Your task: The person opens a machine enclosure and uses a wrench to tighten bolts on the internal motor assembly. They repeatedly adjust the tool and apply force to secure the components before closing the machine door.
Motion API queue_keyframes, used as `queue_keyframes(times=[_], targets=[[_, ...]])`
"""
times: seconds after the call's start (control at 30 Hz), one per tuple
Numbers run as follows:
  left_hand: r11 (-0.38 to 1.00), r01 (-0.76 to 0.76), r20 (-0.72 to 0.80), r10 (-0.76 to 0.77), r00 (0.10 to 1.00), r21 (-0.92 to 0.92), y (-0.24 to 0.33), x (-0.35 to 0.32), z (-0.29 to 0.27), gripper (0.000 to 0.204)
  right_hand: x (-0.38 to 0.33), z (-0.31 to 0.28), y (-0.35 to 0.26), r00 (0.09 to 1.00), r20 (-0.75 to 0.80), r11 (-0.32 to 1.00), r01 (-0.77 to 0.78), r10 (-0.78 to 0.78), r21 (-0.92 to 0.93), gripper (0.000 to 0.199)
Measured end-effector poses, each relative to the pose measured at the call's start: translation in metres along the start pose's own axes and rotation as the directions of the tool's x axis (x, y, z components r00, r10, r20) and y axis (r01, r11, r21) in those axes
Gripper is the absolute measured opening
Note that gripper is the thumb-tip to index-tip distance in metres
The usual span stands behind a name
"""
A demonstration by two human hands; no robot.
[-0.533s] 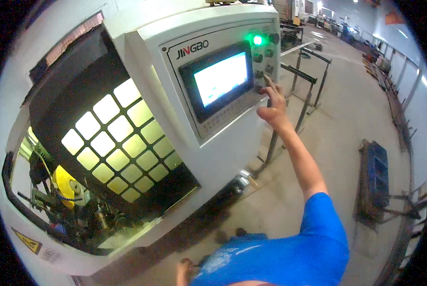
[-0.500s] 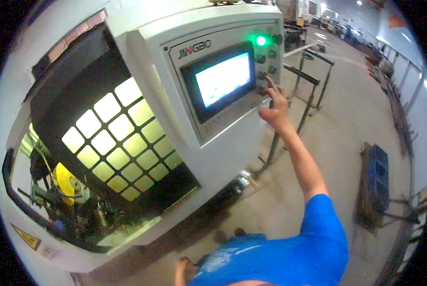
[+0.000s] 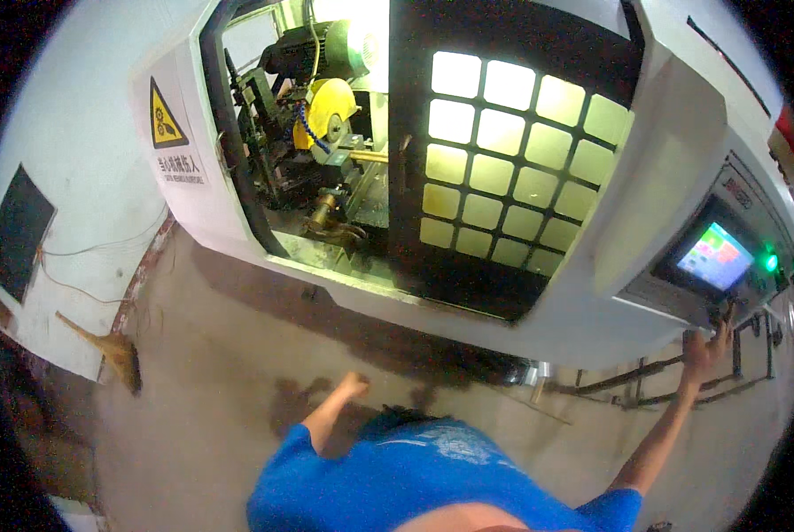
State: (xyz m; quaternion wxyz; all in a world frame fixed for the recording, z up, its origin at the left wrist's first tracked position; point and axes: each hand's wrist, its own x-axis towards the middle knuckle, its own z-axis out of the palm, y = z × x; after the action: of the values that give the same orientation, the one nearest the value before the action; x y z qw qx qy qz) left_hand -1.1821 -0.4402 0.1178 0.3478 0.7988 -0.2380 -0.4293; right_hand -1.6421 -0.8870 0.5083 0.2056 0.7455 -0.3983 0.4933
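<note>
My right hand (image 3: pixel 707 348) reaches out to the control panel (image 3: pixel 649 285) at the right, its fingers stretched up at the lower edge beside the knobs. Whether a fingertip presses a control cannot be made out. The panel's screen (image 3: pixel 716 256) shows coloured blocks, and a green lamp (image 3: pixel 772 262) glows next to it. My left hand (image 3: pixel 354 386) hangs in front of the machine, curled into a loose fist, with nothing seen in it. Behind the partly open door (image 3: pixel 406 222) are a yellow wheel guard (image 3: pixel 333 105), a motor (image 3: pixel 322 51) and a brass-coloured bar (image 3: pixel 368 156).
The white machine housing (image 3: pixel 468 341) spans the view, with a yellow warning triangle (image 3: pixel 167 120) on its left side. Dark metal stands (image 3: pixel 654 377) are under the panel at the right. A broom head (image 3: pixel 118 355) leans at the left wall near loose cables (image 3: pixel 96 254).
The view has swung left, so the machine's opening is central and the panel lies at the right. My right hand stays by the panel. The screen now shows colours instead of white glare.
</note>
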Motion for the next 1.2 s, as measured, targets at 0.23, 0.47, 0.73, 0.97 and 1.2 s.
queue_keyframes(times=[0.23,0.47,0.73,0.97,1.2], targets=[[0.975,0.220,-0.038,-0.221,0.974,-0.043,-0.003,-0.022,-0.008,0.019,0.000,-0.001,0.004,0.996,0.006,0.988,0.087,-0.087,-0.129,0.043],[0.985,0.167,-0.069,-0.169,0.983,-0.038,-0.017,0.001,-0.009,0.019,-0.001,-0.004,0.001,0.993,-0.026,0.994,-0.111,0.111,0.009,0.041],[0.979,0.192,-0.047,-0.189,0.981,0.072,0.031,-0.010,-0.018,0.018,0.011,-0.009,-0.011,0.985,0.015,0.985,0.171,-0.171,-0.004,0.042],[0.988,0.135,-0.022,-0.137,0.990,-0.078,0.024,-0.016,-0.017,0.019,-0.007,0.006,0.036,0.999,0.010,0.993,-0.052,0.051,0.108,0.038],[0.977,0.202,-0.002,-0.202,0.979,-0.066,0.013,-0.012,-0.019,0.022,0.010,-0.012,0.004,0.997,0.059,0.999,0.039,-0.041,0.033,0.039]])
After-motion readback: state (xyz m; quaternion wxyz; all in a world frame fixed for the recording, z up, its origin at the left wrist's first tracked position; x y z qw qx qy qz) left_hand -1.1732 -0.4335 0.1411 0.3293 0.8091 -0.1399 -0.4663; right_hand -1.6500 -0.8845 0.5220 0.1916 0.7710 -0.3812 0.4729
